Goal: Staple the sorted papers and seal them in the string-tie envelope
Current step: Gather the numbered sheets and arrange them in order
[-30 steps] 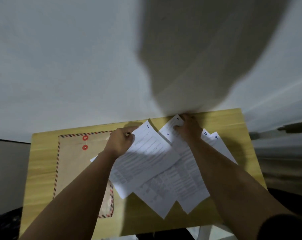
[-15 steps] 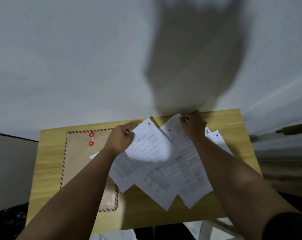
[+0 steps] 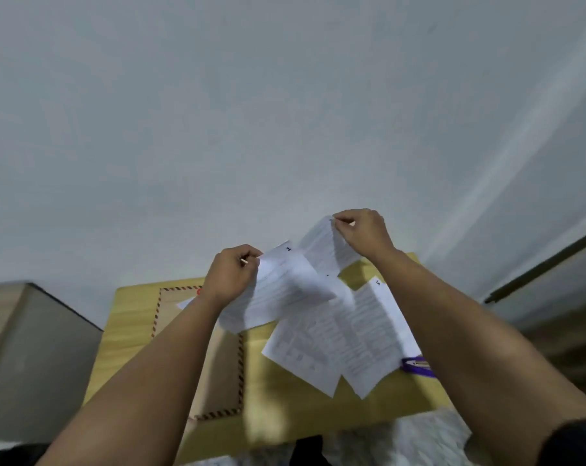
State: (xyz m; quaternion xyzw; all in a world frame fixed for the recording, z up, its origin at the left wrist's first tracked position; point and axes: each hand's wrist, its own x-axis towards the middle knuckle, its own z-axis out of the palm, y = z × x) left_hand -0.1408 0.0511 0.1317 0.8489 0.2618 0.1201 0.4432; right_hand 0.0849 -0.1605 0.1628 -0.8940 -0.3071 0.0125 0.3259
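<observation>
Under lifted sheets point(image 3: 285, 290), envelope point(image 3: 180, 331) half hidden, stapler point(image 3: 417, 364) barely visible

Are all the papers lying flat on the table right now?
No, the left hand and right hand each hold a sheet lifted off the table.

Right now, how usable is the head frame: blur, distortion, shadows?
Head view: soft overall, motion blur on the lifted sheets in the left hand and right hand, print unreadable; only the handwritten "1" is legible. Wide-angle bend curves the table edges and stretches the forearms. Arms shade the envelope; no glare.
</observation>
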